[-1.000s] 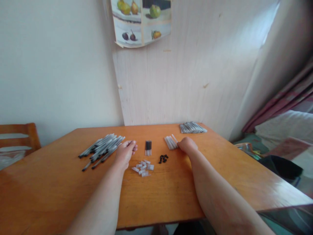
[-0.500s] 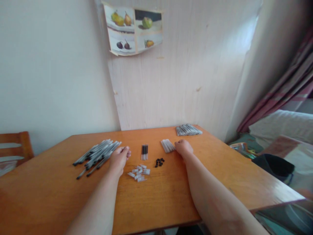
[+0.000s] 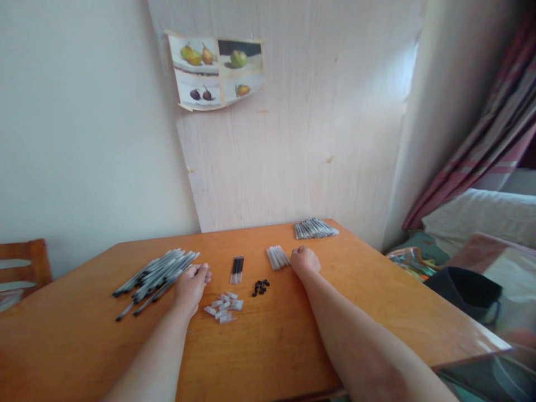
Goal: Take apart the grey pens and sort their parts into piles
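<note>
My left hand [image 3: 192,289] rests on the table as a loose fist, thumb over the curled fingers. It is at the right edge of a pile of clear pens with black ends [image 3: 156,274]. My right hand [image 3: 305,261] is also closed in a fist, beside a row of whitish pen barrels [image 3: 278,257]. Nothing shows sticking out of either fist. Between the hands lie slim black-and-clear tubes, which look like ink refills [image 3: 237,269], a scatter of clear caps [image 3: 225,306] and a cluster of small black plugs [image 3: 260,287].
A stack of assembled-looking pens [image 3: 315,228] lies at the back right of the wooden table [image 3: 251,357]. Fruit pictures [image 3: 216,72] hang on the wall behind. A chair [image 3: 25,262] stands at left, a dark open bag [image 3: 463,293] at right beyond the table edge.
The camera view has tilted up and turned a little right, so everything sits slightly lower and further left. Both hands stay in the same places beside the pens and barrels.
</note>
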The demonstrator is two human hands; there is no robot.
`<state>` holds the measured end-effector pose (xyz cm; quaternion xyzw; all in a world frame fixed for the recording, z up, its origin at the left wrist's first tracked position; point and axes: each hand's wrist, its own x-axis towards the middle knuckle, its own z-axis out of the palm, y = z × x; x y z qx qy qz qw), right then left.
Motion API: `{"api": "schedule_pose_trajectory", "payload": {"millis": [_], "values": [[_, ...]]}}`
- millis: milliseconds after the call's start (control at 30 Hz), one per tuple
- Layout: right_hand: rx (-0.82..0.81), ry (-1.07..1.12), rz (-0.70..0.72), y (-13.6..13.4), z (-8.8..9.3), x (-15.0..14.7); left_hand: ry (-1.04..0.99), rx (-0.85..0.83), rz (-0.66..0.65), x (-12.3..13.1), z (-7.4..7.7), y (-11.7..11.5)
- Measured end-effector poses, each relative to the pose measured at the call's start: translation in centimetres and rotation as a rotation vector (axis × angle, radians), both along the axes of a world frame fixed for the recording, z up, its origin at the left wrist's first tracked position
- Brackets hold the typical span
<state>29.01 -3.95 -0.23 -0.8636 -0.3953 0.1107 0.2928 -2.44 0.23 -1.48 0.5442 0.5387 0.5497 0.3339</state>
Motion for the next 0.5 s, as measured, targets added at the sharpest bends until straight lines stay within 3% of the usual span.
{"api": "schedule_pose_trajectory", "payload": {"millis": [500], "values": [[0.024, 0.020, 0.111, -0.52, -0.36, 0.71, 0.033, 0.054, 0.062, -0.09, -0.60, -0.31]]}}
